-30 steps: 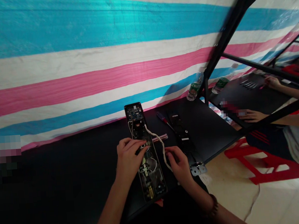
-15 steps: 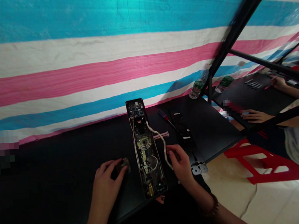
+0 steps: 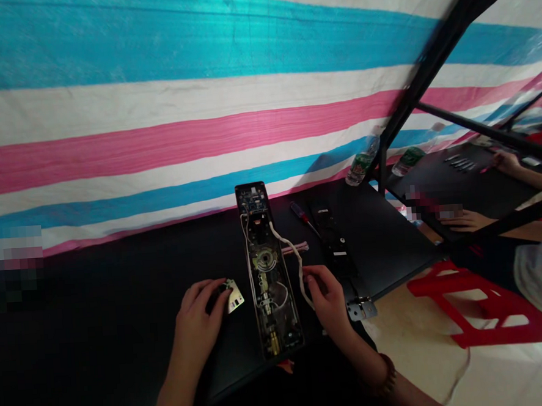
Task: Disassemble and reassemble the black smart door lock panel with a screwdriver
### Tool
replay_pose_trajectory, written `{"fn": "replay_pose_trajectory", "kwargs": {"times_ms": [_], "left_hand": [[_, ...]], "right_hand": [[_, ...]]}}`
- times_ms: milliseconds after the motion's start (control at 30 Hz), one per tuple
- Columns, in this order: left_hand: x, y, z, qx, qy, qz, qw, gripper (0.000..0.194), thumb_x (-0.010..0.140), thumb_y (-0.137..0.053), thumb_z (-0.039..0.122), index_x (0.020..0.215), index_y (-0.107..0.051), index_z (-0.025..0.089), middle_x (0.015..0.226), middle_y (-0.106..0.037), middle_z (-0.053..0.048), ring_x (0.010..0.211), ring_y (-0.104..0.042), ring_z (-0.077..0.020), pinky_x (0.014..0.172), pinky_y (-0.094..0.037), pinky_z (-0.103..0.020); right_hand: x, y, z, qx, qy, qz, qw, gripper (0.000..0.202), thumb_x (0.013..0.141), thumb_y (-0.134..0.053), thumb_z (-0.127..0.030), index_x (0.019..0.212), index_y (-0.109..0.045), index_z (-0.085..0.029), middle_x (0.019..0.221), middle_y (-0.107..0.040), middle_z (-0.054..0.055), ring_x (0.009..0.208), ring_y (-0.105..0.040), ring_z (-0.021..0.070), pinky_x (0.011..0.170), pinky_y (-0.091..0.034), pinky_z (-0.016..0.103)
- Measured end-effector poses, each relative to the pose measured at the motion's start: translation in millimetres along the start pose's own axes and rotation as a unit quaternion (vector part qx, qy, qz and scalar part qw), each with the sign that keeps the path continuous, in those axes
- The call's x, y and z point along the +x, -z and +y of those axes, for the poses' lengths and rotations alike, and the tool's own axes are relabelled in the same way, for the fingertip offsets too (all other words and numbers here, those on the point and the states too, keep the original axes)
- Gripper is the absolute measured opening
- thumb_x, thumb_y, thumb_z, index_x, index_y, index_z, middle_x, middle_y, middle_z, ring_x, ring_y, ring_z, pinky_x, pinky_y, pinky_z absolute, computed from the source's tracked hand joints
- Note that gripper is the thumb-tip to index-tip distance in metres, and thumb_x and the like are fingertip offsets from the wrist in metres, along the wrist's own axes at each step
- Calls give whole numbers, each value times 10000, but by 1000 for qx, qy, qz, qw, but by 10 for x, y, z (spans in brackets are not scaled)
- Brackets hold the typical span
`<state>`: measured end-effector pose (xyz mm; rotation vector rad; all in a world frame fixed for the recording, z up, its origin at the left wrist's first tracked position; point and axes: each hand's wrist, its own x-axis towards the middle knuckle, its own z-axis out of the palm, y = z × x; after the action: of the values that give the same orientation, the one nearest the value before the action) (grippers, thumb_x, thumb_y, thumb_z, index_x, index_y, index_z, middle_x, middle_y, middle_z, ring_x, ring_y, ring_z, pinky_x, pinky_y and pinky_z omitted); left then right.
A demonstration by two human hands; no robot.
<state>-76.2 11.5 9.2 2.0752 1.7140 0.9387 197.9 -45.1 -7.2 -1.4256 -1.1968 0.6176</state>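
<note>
A long black housing (image 3: 297, 324), its inside exposed with a circuit board, brass parts and thin wires, lies lengthwise before me on the black table. To its left, my left hand (image 3: 201, 308) pinches a small shiny metal plate (image 3: 235, 297) between thumb and fingers. My right hand (image 3: 326, 294) is at the housing's right side, fingers closed on a white wrapped cable (image 3: 298, 259) that runs out of the housing. Beyond that hand lie a screwdriver (image 3: 299, 211) and a long black panel (image 3: 332, 236).
A metal bracket (image 3: 362, 309) sits at the table's right edge. Pinkish strips (image 3: 296, 248) lie beside the housing. A water bottle (image 3: 358, 168) stands by the black frame post (image 3: 381, 165). Another person's hand (image 3: 467, 220) rests at the neighbouring table, above a red stool (image 3: 471, 319).
The metal plate in my left hand has tilted, so its bright face now shows. My right hand stays on the cable. The view has shifted slightly.
</note>
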Motion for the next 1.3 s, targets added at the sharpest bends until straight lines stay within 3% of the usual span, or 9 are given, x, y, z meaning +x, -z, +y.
{"fn": "replay_pose_trajectory", "kwargs": {"times_ms": [133, 367, 567, 767, 867, 1000, 1133, 1200, 1300], "left_hand": [[193, 104, 362, -22, -52, 61, 997, 312, 954, -591, 452, 1100, -751, 228, 1054, -670, -65, 941, -664, -228, 864, -564, -367], [539, -212, 725, -51, -174, -27, 983, 191, 934, -660, 309, 1066, -769, 223, 1000, -697, -72, 1027, -587, -262, 928, -524, -447], [444, -283, 758, -4, -155, -13, 988, 228, 929, -661, 270, 1133, -762, 258, 1155, -681, -85, 1134, -532, -304, 1017, -477, -525], [273, -400, 786, -70, -81, 24, 994, 319, 962, -605, 315, 1265, -685, 255, 1511, -456, -119, 1374, -445, -330, 1125, -425, -562], [115, -508, 705, -163, -4, 25, 986, 472, 979, -569, 356, 1433, -527, 236, 1623, -311, -143, 1433, -433, -318, 1108, -469, -520], [-225, -566, 599, -255, 68, -17, 964, 587, 985, -541, 404, 1514, -382, 207, 1525, -493, -166, 1369, -541, -288, 1090, -502, -490], [-517, -524, 617, -239, 91, -64, 965, 604, 981, -538, 394, 1528, -360, 208, 1530, -521, -154, 1404, -523, -291, 1167, -428, -516], [-570, -503, 655, -228, 92, -68, 967, 597, 978, -536, 389, 1524, -373, 208, 1531, -525, -151, 1407, -523, -293, 1167, -428, -519], [-559, -487, 694, -225, 95, -65, 967, 566, 980, -526, 388, 1501, -407, 203, 1473, -582, -151, 1360, -572, -288, 1139, -461, -508]], "right_hand": [[-2, -1, -1, -1, -3, -3, 1000, 191, 963, -534, -259, 1022, -711, -219, 950, -723, 56, 886, -680, 199, 806, -520, 324], [-6, 19, 9, -4, 2, 7, 1000, 187, 959, -542, -261, 1013, -717, -221, 961, -730, 57, 888, -684, 197, 808, -531, 321], [-1, 15, -17, -8, 1, 7, 1000, 184, 959, -548, -269, 1010, -716, -215, 947, -725, 55, 877, -680, 195, 798, -535, 319], [-8, 18, -85, -18, 8, 10, 1000, 179, 965, -548, -268, 1008, -715, -222, 971, -724, 63, 897, -682, 203, 821, -542, 338], [54, 207, -196, -44, 33, 36, 998, 179, 973, -552, -275, 1050, -707, -231, 1021, -711, 72, 937, -678, 209, 845, -546, 349], [137, 708, -212, -142, 75, 79, 984, 205, 972, -566, -322, 1098, -702, -233, 1082, -693, 96, 1010, -662, 240, 925, -539, 412], [-26, 1144, 156, -233, 68, 9, 970, 405, 927, -629, -426, 1279, -664, -228, 1290, -672, 135, 1217, -626, 308, 1037, -513, 505], [-160, 1237, 399, -261, 64, -36, 963, 541, 902, -667, -440, 1403, -596, -248, 1441, -603, 131, 1350, -549, 333, 1107, -467, 551], [-268, 1253, 652, -294, 75, -52, 952, 479, 948, -612, -405, 1413, -604, -291, 1497, -568, 103, 1424, -484, 340, 1139, -423, 610]]}}
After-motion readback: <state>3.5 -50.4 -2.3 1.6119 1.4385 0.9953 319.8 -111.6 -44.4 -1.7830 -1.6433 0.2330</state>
